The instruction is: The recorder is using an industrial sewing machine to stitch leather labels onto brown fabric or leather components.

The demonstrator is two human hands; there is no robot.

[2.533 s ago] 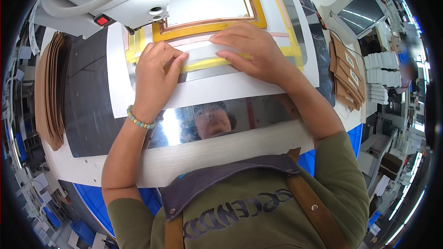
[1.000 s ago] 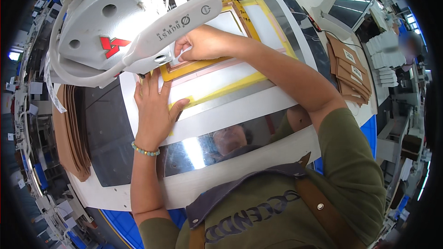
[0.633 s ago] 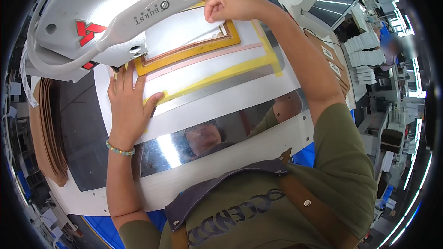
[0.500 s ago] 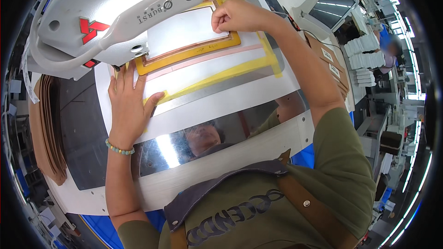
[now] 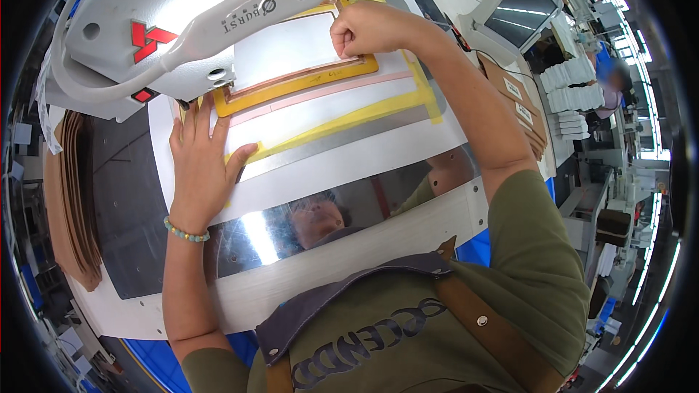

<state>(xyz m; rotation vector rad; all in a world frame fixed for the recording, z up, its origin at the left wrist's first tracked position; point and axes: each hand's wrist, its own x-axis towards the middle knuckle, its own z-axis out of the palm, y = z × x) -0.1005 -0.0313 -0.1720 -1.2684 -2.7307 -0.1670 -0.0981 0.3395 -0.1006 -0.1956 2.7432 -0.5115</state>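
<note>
My left hand (image 5: 198,164) lies flat with its fingers spread. Its fingertips reach the lower left corner of a yellow frame (image 5: 306,87) and the white sheet (image 5: 284,169) around it. Inside the frame is a smooth white panel (image 5: 280,54) with a brown inner border. At the panel's right side my right hand (image 5: 368,29) is closed, knuckles up, its curled fingers pressed down by the frame's right edge. Whatever those fingers pinch, if anything, is hidden. Yellow tape (image 5: 342,127) and a pink strip run across the sheet below the frame.
A white sewing machine head (image 5: 116,36) and its grey-white lamp (image 5: 247,14) overhang the frame's left part. A shiny metal plate (image 5: 364,211) fills the near side. Brown sheets (image 5: 73,204) stand at left; a screen (image 5: 520,11) and brown card pieces (image 5: 513,94) are at right.
My right hand has shifted very slightly left and down along the panel's right side, still closed. The left hand stays flat in the same place by the frame's corner.
</note>
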